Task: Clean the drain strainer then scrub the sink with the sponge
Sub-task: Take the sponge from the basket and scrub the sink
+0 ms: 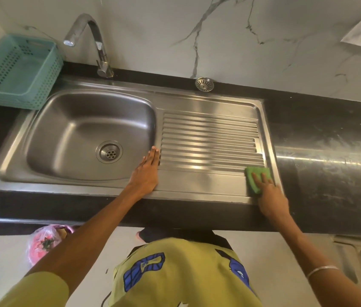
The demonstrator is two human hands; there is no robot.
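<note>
Teal basket (48, 85) beside faucet (96, 34); pink bag (43, 242) below.

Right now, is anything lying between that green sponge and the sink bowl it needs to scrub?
Only the person's own left hand, flat on the rim between the drainboard and bowl. The right hand presses the sponge.

Flat left hand (146, 173), flat right hand (271, 196)
</note>
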